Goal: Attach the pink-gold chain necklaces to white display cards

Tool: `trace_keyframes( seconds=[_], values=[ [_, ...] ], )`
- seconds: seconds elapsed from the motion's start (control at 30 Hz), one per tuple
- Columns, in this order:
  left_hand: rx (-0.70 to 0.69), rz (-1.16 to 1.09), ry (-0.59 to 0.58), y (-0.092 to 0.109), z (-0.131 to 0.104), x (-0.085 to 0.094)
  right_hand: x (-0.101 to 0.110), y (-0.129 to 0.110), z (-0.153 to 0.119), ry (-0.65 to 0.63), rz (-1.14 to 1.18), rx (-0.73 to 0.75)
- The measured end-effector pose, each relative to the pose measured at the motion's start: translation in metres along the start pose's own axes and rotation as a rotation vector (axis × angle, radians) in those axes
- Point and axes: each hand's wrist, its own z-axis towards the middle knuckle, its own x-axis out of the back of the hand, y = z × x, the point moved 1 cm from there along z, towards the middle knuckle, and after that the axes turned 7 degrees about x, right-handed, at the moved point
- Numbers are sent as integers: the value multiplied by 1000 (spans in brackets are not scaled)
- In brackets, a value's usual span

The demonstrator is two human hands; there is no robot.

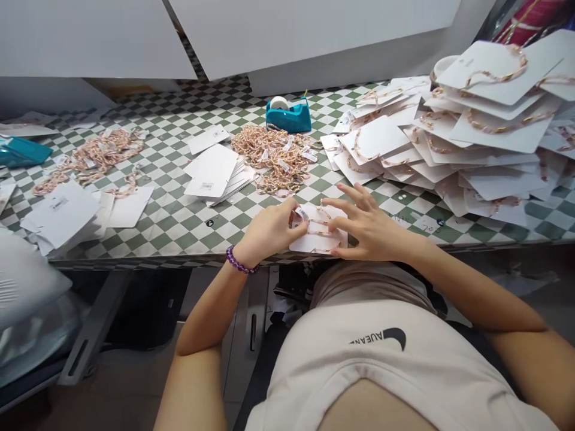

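A white card [309, 242] lies at the table's front edge, with a pink and gold beaded chain [320, 231] across it and a small barcode tag near its upper left. My left hand [272, 230], a purple bead bracelet at the wrist, pinches the card's left side between thumb and fingers. Over the right part of the card, my right hand [366, 224] has its fingers spread, the fingertips touching the chain and card. Just beyond the hands is a pile of similar beaded chains [278, 157].
A teal tape dispenser [288, 115] stands behind the pile. White cards [213, 170] are stacked left of it. Large heaps of carded chains [485, 131] fill the right side. More chains [105, 152] and cards [65, 209] lie at the left. White panels [309, 30] border the back.
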Motion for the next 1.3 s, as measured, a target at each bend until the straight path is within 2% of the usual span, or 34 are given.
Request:
trace_keyframes(
  seconds=[0.1,0.17,0.23,0.3,0.33,0.4,0.47,0.5,0.6,0.67,1.0,1.3],
  values=[
    [7,86,-13,-7,-8,-3,1,3,-3,-25,43,3],
    [37,195,2,-9,-16,1,0,3,-4,-17,64,-6],
    [89,271,60,-8,-25,10,-1,4,-5,-6,80,-12],
    [88,254,155,-1,-31,19,-2,4,-4,-4,95,-15],
    [21,213,202,4,-33,22,-2,4,-4,-4,103,-18],
    [-235,116,229,15,-30,19,-3,5,-5,-5,116,-22],
    [-458,32,167,21,-21,8,-4,6,-5,-2,120,-21],
    [-493,0,141,21,-16,0,-4,7,-6,-3,120,-20],
    [-446,-34,141,16,-2,-18,-5,7,-7,2,126,-20],
    [-414,-45,138,12,1,-23,-6,7,-7,17,134,-16],
    [-316,-60,136,13,-5,-25,-7,6,-6,77,60,25],
    [-347,-48,147,10,-5,-30,-7,1,-5,175,-46,94]
  ],
)
